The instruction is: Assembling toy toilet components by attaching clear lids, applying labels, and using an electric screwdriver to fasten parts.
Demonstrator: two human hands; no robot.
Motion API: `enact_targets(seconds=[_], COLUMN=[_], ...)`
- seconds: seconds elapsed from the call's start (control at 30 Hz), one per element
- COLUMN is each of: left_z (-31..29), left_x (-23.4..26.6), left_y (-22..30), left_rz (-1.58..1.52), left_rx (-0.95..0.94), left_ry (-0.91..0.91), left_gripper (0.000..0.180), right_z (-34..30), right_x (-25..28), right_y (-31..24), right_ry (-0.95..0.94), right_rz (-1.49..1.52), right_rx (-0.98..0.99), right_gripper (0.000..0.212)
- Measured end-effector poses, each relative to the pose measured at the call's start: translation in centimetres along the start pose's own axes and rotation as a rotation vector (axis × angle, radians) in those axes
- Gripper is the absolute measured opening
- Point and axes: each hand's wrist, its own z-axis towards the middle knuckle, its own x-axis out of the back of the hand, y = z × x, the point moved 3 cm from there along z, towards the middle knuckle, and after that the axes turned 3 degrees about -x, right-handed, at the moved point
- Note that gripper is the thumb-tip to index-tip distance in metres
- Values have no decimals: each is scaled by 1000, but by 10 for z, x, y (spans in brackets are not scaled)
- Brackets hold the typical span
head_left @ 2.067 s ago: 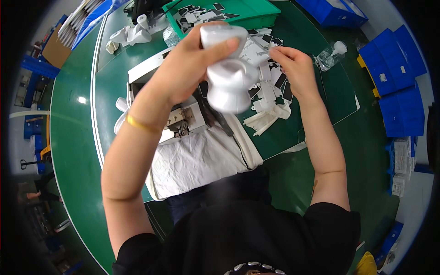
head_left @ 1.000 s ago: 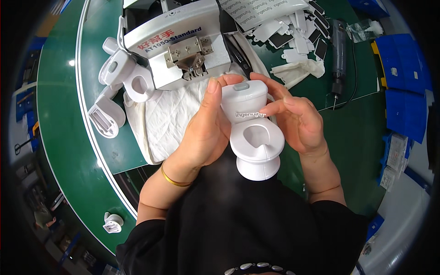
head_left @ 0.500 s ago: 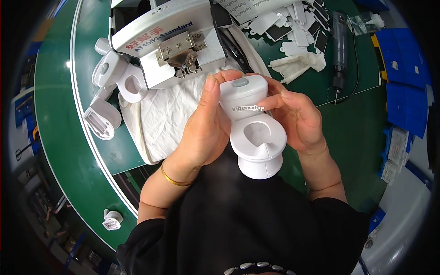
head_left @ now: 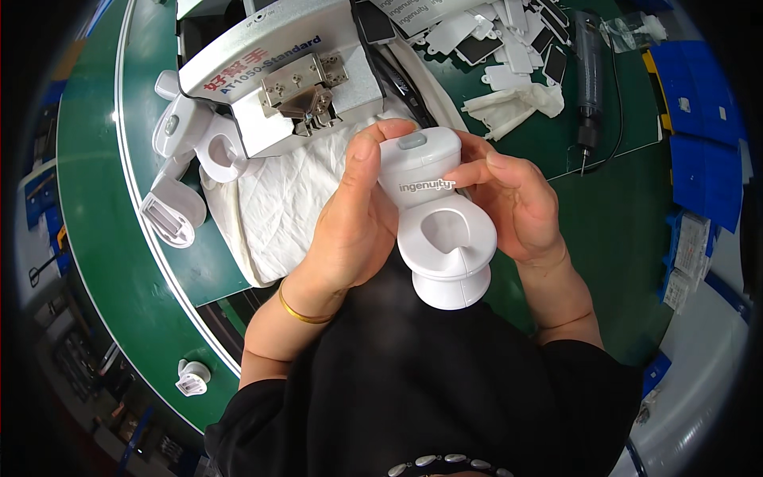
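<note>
A small white toy toilet (head_left: pixel 447 238) with a grey button on its tank is held upright in front of my chest, its bowl toward me. My left hand (head_left: pixel 350 215) grips the tank from the left, thumb up along its side. On the other side, my right hand (head_left: pixel 517 199) is closed around the tank's right edge. One right fingertip presses at the end of a grey-and-white lettered sticker on the tank's front. The fingers behind the tank are hidden.
A metal tape dispenser (head_left: pixel 294 79) stands on white cloth (head_left: pixel 278 207). More toy toilets (head_left: pixel 191 131) lie left of it. White and black flat pieces (head_left: pixel 509 40) are heaped at the far right, near an electric screwdriver (head_left: pixel 588 87). Blue bins (head_left: pixel 703 127) line the right side.
The dispenser and table have shifted slightly left in view. My hands keep the same hold on the toy toilet, with the right fingertip still at the sticker's end.
</note>
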Motion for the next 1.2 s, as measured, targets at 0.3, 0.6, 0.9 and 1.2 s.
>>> enact_targets(seconds=[0.3, 0.6, 0.9, 1.2], left_z=[0, 1, 5, 4], left_x=[8, 7, 11, 17], left_y=[-2, 3, 0, -7], left_rz=[-56, 5, 224, 319], left_rx=[29, 36, -63, -40], left_ry=[-110, -133, -96, -98], left_gripper=[50, 61, 51, 48], right_z=[-2, -5, -10, -3], right_x=[-5, -8, -20, -20], right_y=[-2, -6, -14, -23], right_ry=[55, 97, 171, 300], right_rz=[-70, -257, -494, -657], right_rx=[72, 160, 208, 292], right_gripper=[50, 49, 46, 70])
